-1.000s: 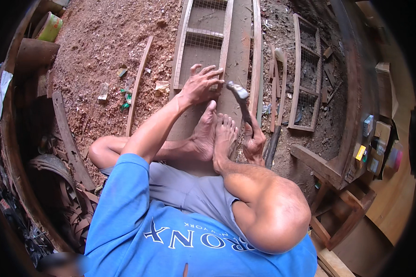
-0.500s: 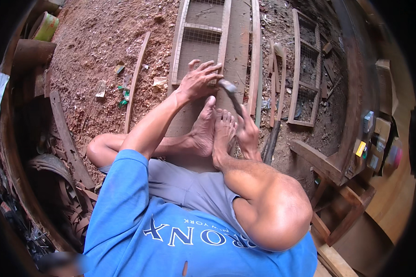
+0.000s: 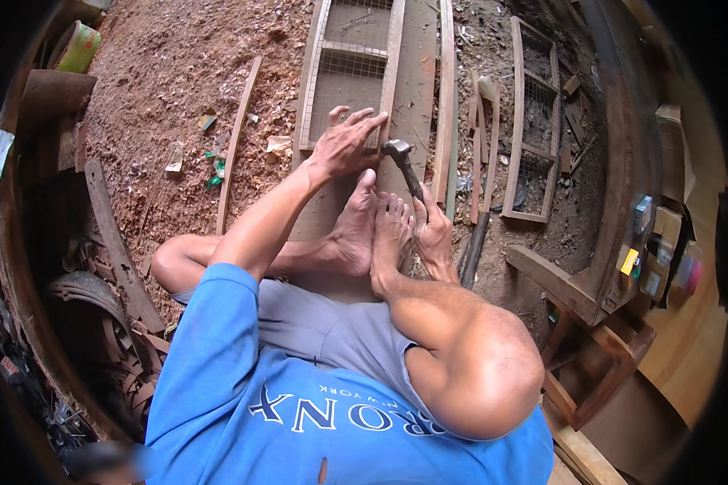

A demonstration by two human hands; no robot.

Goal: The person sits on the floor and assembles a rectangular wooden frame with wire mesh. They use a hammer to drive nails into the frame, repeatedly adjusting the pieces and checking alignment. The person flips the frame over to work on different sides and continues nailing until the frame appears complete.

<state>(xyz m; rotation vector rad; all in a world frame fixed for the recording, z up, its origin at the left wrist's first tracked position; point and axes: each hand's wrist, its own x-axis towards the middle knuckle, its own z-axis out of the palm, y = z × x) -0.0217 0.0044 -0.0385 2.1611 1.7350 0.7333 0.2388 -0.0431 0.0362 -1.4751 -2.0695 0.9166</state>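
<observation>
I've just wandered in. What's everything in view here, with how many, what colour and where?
Hammer: 1, dark, centre
Wood-and-mesh frames: 2, brown, centre and right
Wide board: 1, grey-brown, under the centre frame
Long wooden strip: 1, brown, left
Wood shavings: uncountable, reddish-brown, left ground
Container: 1, green, upper left
Small boxes: at least 2, blue and yellow, right
Edge clutter: too dim to count
Shirt: 1, blue, bottom
Shorts: 1 pair, grey, lower centre
Bare feet: 2, centre
Left hand: 1, at the centre frame's near end
Right hand: 1, gripping the hammer
</observation>
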